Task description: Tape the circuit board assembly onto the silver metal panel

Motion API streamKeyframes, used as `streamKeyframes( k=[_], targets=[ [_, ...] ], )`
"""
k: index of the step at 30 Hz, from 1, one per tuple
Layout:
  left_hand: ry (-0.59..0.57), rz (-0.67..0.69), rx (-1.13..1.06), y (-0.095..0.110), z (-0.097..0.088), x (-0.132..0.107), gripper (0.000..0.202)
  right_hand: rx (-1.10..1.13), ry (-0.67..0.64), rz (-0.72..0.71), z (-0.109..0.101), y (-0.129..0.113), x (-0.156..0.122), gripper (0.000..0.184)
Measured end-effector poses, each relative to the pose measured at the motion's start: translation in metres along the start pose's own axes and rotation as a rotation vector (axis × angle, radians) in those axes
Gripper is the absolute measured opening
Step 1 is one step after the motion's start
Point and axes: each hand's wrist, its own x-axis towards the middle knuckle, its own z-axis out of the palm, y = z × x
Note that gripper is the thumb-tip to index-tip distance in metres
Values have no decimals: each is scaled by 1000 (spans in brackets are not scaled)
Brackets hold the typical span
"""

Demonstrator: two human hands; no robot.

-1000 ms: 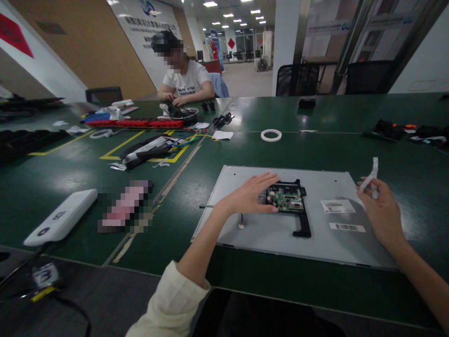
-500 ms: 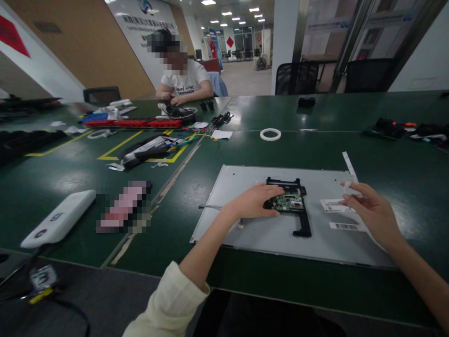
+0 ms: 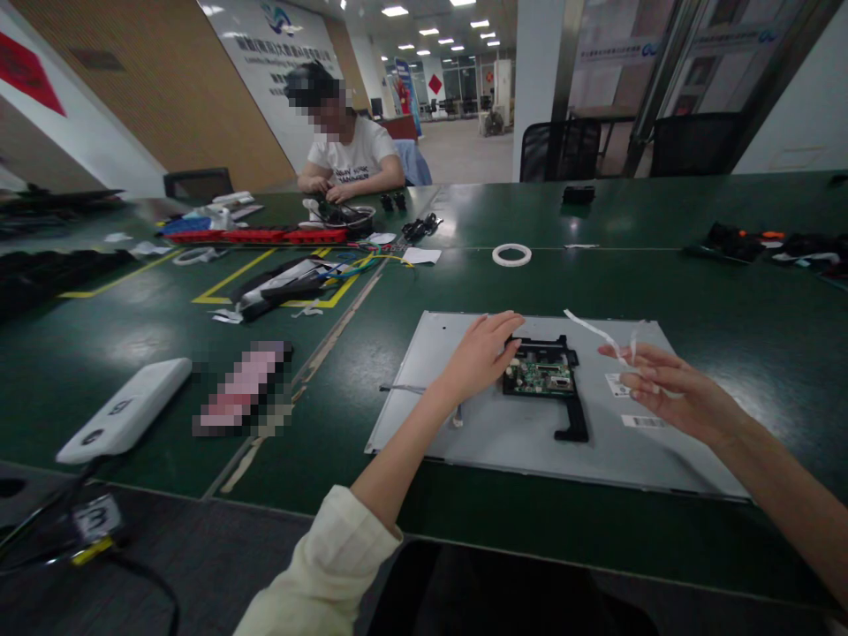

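Observation:
A grey metal panel (image 3: 411,415) lies flat on the green table in front of me. On it sits a black plastic bracket (image 3: 573,415) with a green circuit board (image 3: 540,378) in its frame. My left hand (image 3: 482,349) has its fingers stretched out at the bracket's upper left corner; whether they press on it I cannot tell. Above the panel's right part, my right hand (image 3: 676,389) pinches a curled strip of white tape (image 3: 596,329) between thumb and fingers. Labels (image 3: 642,422) are on the panel below that hand. A thin cable (image 3: 404,389) runs out at the panel's left.
A roll of white tape (image 3: 511,255) lies beyond the panel. To the left are a white power bank (image 3: 125,411) and a blurred-out pink phone-like object (image 3: 244,389). Across the table a person (image 3: 354,155) sits handling dark cables. Black bundles (image 3: 735,243) lie at far right.
My left hand has lifted off the circuit board toward the bracket's upper left corner, uncovering the board. My right hand has moved left and the tape strip now hangs free of the panel's right edge.

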Motion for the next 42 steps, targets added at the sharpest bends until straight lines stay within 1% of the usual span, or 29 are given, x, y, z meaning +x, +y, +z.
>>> streamKeyframes(
  k=[4, 8, 12, 15, 20, 25, 28, 32, 38, 42],
  targets=[
    [23, -46, 20, 2, 4, 7, 39, -33, -62, 66, 17, -6, 21, 39],
    [41, -71, 4, 8, 8, 11, 39, 45, -66, 111, 26, 1, 34, 38],
    [-10, -61, 33, 14, 12, 17, 39, 120, -38, 156, 24, 8, 38, 35],
    [-54, -32, 47, 19, 17, 24, 39, 142, -37, 148, 21, 9, 37, 36],
    [-93, -30, 74, 21, 29, 34, 39, 114, -60, 148, 23, 10, 37, 33],
    [-134, -23, 81, 19, 38, 34, 39, 80, -78, 180, 22, 13, 37, 32],
    [-174, -5, 87, 19, 40, 33, 39, 91, -72, 185, 19, 17, 37, 30],
    [-247, -6, 84, 18, 43, 32, 40, 77, -26, 183, 19, 18, 36, 29],
    [-259, -36, 51, 16, 45, 32, 43, 161, -33, 223, 20, 12, 31, 32],
    [-276, -46, 43, 15, 43, 33, 41, 232, -44, 272, 18, 8, 30, 31]
  ],
)
